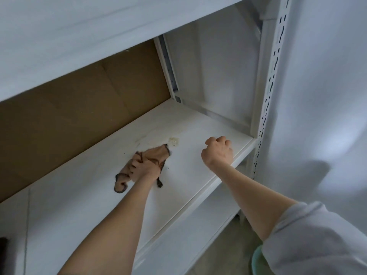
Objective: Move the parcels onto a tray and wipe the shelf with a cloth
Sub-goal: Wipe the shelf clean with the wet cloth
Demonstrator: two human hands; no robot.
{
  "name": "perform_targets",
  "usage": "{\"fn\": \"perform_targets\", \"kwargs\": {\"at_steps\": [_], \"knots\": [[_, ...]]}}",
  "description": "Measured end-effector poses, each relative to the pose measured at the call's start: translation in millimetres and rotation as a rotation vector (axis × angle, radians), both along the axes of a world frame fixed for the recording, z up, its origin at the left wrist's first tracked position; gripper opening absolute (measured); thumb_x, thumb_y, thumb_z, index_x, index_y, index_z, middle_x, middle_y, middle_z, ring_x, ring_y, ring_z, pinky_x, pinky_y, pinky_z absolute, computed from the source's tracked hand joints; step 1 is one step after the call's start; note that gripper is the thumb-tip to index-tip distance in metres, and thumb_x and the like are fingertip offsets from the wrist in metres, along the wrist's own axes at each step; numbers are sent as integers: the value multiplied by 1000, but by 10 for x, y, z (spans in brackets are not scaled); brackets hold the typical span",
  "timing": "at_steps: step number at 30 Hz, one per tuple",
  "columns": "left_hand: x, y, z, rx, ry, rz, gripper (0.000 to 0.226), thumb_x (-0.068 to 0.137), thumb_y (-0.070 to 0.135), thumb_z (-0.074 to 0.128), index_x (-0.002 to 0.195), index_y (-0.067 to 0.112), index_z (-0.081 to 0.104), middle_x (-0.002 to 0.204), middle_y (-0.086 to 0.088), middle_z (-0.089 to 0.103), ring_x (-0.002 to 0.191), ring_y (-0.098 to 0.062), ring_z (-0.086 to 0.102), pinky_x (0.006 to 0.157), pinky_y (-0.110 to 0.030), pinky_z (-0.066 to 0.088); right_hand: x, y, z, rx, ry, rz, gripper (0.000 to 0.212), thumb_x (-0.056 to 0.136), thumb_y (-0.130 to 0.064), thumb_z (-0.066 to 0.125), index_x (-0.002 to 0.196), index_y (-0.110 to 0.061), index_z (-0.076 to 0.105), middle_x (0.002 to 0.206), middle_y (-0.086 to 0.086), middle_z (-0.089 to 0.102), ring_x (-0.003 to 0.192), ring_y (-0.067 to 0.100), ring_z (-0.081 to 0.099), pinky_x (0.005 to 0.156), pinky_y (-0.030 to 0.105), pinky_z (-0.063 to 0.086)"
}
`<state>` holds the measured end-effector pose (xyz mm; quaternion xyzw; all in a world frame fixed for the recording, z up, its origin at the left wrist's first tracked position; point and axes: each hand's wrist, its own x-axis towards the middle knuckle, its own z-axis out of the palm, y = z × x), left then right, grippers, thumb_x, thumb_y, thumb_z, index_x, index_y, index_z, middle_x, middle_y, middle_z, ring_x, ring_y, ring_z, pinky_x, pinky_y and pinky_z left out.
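Gripping a tan, dark-edged cloth [156, 155] by its bunched middle, likely soft and light, the left hand [145, 170] presses it to the white shelf [198, 126]; right hand [218, 151] fisted, empty.

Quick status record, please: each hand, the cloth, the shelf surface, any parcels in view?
cloth: tan, dark-edged, bunched
shelf: white; small pale square patch just beyond cloth
left hand: grips cloth, presses it on shelf
right hand: fist, holds nothing, near shelf's front edge
parcels: none in view
back: brown cardboard
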<state>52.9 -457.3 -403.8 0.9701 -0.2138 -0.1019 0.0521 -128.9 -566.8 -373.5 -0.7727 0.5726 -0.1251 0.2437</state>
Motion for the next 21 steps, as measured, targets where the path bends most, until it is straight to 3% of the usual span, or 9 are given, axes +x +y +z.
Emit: {"fn": "perform_targets", "kwargs": {"at_steps": [3, 8, 11, 14, 16, 17, 18, 19, 21], "knots": [[-12, -227, 4, 3, 92, -43, 76, 93, 48, 34, 153, 12, 3, 158, -19, 6, 145, -38, 9, 118, -49, 11, -28, -86, -12, 13, -10, -11, 43, 93, -16, 41, 134, -17, 51, 137, 10, 41, 127, 30, 35, 103, 35, 34], [-424, -805, 128, 11, 232, -309, 62, 98, 46, 26, 150, 36, -5, 158, -14, -15, 146, -34, -14, 119, -47, -6, -84, -203, 12, -52, -103, -37, 41, 95, -18, 39, 134, -22, 52, 137, 8, 42, 127, 29, 36, 102, 36, 34], [-905, -1089, 175, -182, 342, -469, 60, 98, 45, 30, 151, 37, 2, 160, -9, -3, 147, -31, -2, 119, -45, 4, -129, -304, 35, -110, -155, -82, 35, 98, -28, 37, 125, -20, 58, 131, 8, 48, 122, 29, 38, 101, 36, 36], [-1190, -1189, 209, -282, 405, -682, 46, 101, 22, 35, 145, 10, 27, 150, -10, 32, 140, -23, 29, 117, -33, 24, -165, -383, 76, -136, -175, -121, 33, 97, -24, 39, 121, -23, 61, 128, 7, 50, 121, 28, 38, 100, 36, 37], [-1210, -1103, 215, -40, -25, -1022, 35, 100, 4, 32, 134, 3, 34, 134, -9, 46, 130, -20, 40, 105, -25, 35, -157, -401, 103, -131, -179, -121, 33, 95, -19, 40, 120, -25, 61, 130, 6, 49, 124, 27, 36, 101, 36, 35], [-1174, -1066, 254, -99, -38, -972, 34, 99, 3, 33, 132, 2, 38, 130, -9, 49, 127, -20, 43, 97, -24, 38, -137, -395, 119, -130, -179, -117, 34, 94, -17, 40, 121, -25, 60, 131, 6, 48, 125, 27, 36, 101, 35, 35], [-1194, -1027, 277, -238, 218, -796, 34, 99, 6, 38, 132, 3, 44, 131, -10, 50, 126, -22, 45, 93, -26, 39, -110, -381, 135, -127, -181, -110, 34, 94, -17, 41, 121, -25, 60, 132, 6, 48, 125, 27, 36, 101, 35, 35], [-1101, -981, 283, -335, 262, -759, 35, 97, 12, 45, 131, 5, 50, 134, -11, 48, 126, -24, 46, 97, -28, 39, -78, -359, 147, -116, -183, -100, 34, 94, -18, 41, 121, -24, 60, 132, 6, 47, 125, 27, 35, 102, 35, 35], [-836, -906, 269, -323, 136, -665, 35, 93, 24, 55, 127, 17, 60, 138, -12, 38, 125, -26, 45, 107, -29, 33, -8, -305, 167, -69, -172, -65, 32, 94, -22, 45, 123, -22, 58, 133, 7, 45, 125, 28, 35, 102, 35, 36]]}}
